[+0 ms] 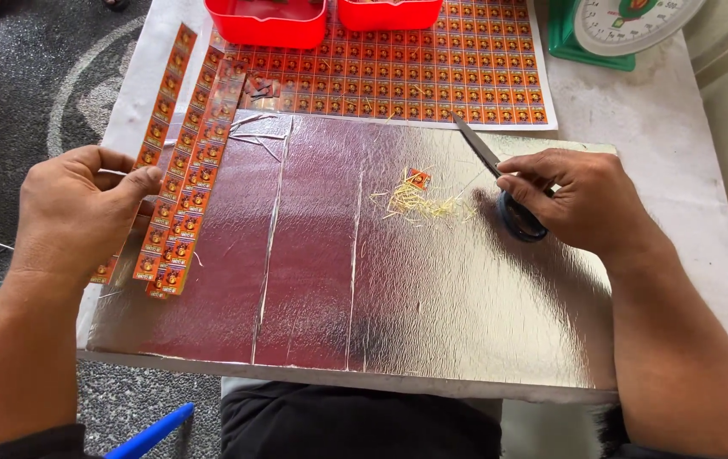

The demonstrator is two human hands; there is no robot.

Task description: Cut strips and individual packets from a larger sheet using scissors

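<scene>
Left hand (75,212), left-centre of frame: grip pinched on the label strips (184,195), thumb on top near their middle, fingers curled under. Strips are narrow orange printed paper, several lying side by side and partly overlapped, running from upper left down to lower left across the edge of the silver board (432,289). Judged light, thin, floppy; likely to slide on the shiny foil and bend if lifted from one end. Best taken flat near the middle, or pressed down against the board.

Right hand (581,200), right-centre: grip closed around the scissors (500,183), fingers through the dark handle loops, blades shut or almost shut, tips pointing to upper left. Scissors are stiff metal, sharp at the tip; hold at the loops only.

Just left of the scissors, a small heap of pale paper trimmings (419,204) with one cut orange label (419,178) on it, resting on the board; very light, would scatter.

Top centre: uncut label sheet (432,72) on the counter (679,144), two red trays (266,21) on it. Green scale (619,30) at upper right.
</scene>
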